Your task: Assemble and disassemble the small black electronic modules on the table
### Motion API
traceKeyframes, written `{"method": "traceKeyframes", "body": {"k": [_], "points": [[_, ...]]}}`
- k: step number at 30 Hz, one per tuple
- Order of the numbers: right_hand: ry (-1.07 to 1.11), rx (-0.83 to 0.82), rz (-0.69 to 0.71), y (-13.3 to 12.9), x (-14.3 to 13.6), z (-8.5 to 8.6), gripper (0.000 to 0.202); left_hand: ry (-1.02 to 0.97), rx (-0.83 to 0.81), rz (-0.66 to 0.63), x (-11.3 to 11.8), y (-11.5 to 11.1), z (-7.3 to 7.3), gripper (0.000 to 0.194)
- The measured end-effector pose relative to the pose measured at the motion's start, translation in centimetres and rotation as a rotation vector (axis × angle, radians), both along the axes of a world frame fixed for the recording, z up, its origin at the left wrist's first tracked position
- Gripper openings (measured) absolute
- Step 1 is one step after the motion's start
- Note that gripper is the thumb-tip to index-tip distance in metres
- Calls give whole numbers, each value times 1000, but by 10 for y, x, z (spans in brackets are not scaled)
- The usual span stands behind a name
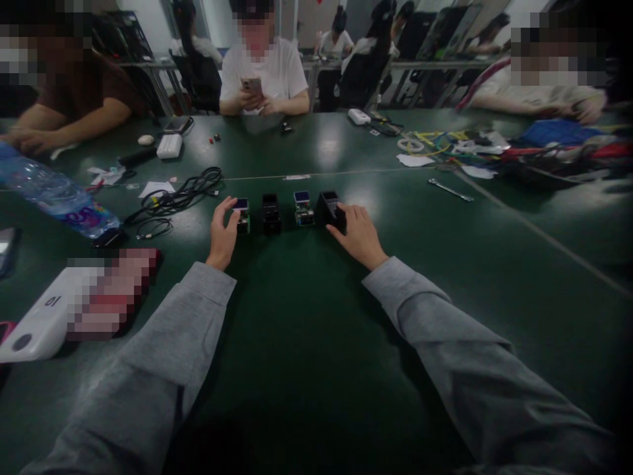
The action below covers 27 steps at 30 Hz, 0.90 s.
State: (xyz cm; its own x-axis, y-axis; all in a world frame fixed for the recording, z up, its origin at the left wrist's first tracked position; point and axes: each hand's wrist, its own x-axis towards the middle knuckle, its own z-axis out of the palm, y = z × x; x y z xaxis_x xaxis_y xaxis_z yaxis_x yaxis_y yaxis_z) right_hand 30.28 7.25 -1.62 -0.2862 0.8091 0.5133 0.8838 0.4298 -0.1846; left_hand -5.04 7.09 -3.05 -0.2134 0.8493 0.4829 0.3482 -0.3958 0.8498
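Four small devices would be too exact, so several stand in a row on the green table. At the left end, a circuit board with a small screen sits partly behind my left hand, whose bent fingers and thumb close on its left side. Beside it stands a black case, then a second circuit board with a screen; neither is touched. My right hand grips the black device at the right end, thumb at its front and fingers over its right side.
Left lie a water bottle, black cables, a white device and a red item. A wrench and tangled wires lie right. Across the table, a person holds a phone; others sit at both sides.
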Motion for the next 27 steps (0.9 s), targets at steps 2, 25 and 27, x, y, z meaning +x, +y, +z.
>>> {"method": "traceKeyframes", "body": {"k": [2, 25, 27], "points": [[3, -4, 2, 0, 0, 1, 58, -54, -4, 68, -1, 5, 1, 34], [25, -41, 3, 0, 0, 2, 59, -365, -103, 261, -11, 60, 3, 34], [20, -38, 2, 0, 1, 1, 59, -384, -116, 240, -14, 67, 2, 35]]}}
